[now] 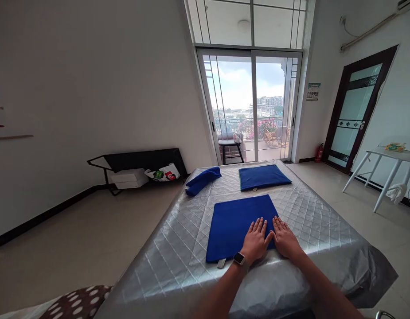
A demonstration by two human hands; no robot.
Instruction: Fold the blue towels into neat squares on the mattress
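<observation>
A flat blue cloth piece (234,221) lies in front of me on a silver quilted cover (178,239), a small white tag (221,263) showing at its near left corner. My left hand (257,239), with a watch on the wrist, rests palm down on the cloth, fingers stretched out. Beside it, my right hand (283,235) lies flat at the cloth's right edge, its fingers also straight. The two thumbs meet or nearly meet. Farther back are a second flat blue cloth piece (264,177) and, to its left, a folded or bunched blue cloth (203,180).
A black rack (145,159) with white boxes (126,178) and a printed bag (163,173) stands by the left wall. Beyond the cover are a stool (229,144) and sliding glass doors (254,106). A white table (391,153) stands right; brown dotted fabric (78,303) lies lower left.
</observation>
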